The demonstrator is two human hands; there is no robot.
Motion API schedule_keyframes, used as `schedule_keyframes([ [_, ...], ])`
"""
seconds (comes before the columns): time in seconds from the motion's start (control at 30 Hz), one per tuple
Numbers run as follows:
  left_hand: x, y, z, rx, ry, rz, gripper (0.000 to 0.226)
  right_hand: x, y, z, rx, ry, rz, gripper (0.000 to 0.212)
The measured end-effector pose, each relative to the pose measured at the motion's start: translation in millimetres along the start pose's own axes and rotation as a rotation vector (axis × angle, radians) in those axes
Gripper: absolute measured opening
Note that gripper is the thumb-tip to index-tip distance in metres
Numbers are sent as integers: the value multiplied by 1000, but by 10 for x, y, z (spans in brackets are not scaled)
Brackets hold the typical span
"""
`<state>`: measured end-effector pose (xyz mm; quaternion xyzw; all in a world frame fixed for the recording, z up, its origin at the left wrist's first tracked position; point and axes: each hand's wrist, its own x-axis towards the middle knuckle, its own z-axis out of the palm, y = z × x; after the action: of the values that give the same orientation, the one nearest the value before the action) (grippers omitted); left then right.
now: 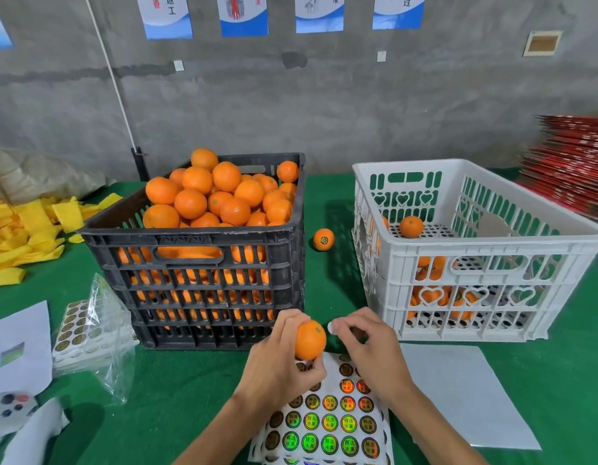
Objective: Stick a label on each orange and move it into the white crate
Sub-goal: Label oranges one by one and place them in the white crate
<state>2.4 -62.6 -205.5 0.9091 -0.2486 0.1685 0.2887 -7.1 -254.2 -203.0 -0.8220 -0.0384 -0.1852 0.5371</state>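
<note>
Orange in colour and nearly round, with no long axis to speak of, the orange in hand (pixel 310 339) is held by the left hand (pixel 284 357), whose fingers curl round its left and lower sides; the small green stem scar faces up and to the right. The right hand (pixel 364 350) sits just beside it on the right, its thumb and forefinger pinched on a small pale disc, judged to be a peeled label (pixel 331 327) seen from its backing side, a narrow gap away from the fruit's upper right shoulder. The coming move therefore appears to turn on this short leftward closing of label onto peel, the right hand being the one to travel.

Directly beneath both hands lies the label sheet (pixel 331 427), rows of round holographic stickers. The white crate (pixel 475 243) stands ahead and to the right, nearer the right hand, with several oranges already inside. The black crate (pixel 197 260), heaped with unlabelled fruit, stands ahead and to the left. Between the two crates a lone labelled orange (pixel 323 239) rests on the green surface (pixel 176 397). Further label sheets in a clear plastic bag (pixel 89 330) lie at the left, and yellow foam sleeves (pixel 26 229) beyond them.
</note>
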Motion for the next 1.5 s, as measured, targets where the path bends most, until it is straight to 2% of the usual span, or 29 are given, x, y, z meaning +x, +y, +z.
schedule_keyframes([
  [0.1, 160, 169, -117, -8, 58, 42, 56, -12, -234, -32, 44, 74, -119, 9],
  [0.2, 323, 351, -237, -45, 126, 96, 51, 7, -443, -124, 45, 146, -182, 15],
  [0.33, 637, 604, -421, -52, 215, 139, 54, 102, -754, -311, -185, 199, -318, 38],
  [0.4, 843, 760, -531, -11, 246, 199, 54, 198, -930, -369, -296, 221, -270, 57],
  [0.47, 1054, 923, -629, 45, 266, 273, 54, 327, -1108, -429, -312, 287, -174, 66],
  [0.63, 1545, 1276, -751, 62, 247, 414, 59, 722, -1378, -770, -558, 595, -220, 50],
  [0.7, 1694, 1359, -813, 79, 170, 479, 64, 854, -1353, -935, -645, 646, -221, 48],
  [0.77, 1834, 1292, -915, 197, 155, 513, 58, 963, -1251, -1077, -741, 639, -202, 53],
  [0.83, 1963, 1057, -1072, 311, 161, 414, 47, 1016, -1120, -1172, -827, 618, -219, 48],
  [0.9, 2061, 683, -1286, 391, 148, 170, 43, 1035, -1001, -1164, -845, 610, -281, 37],
  [1.03, 2092, -128, -1753, 543, 43, -350, 61, 1012, -923, -859, -785, 574, -419, 32],
  [1.13, 2001, -646, -2074, 717, -29, -577, 67, 978, -1001, -522, -723, 490, -499, 31],
  [1.2, 1919, -921, -2240, 741, -98, -644, 67, 949, -1049, -303, -686, 443, -525, 28],
  [1.33, 1860, -1159, -2320, 780, -260, -678, 83, 900, -1075, -42, -654, 402, -551, 23],
  [1.43, 1905, -1207, -2249, 847, -256, -666, 65, 862, -1043, 18, -668, 386, -584, 28],
  [1.5, 1921, -1206, -2232, 840, -258, -658, 59, 836, -1012, 20, -652, 385, -586, 22],
])
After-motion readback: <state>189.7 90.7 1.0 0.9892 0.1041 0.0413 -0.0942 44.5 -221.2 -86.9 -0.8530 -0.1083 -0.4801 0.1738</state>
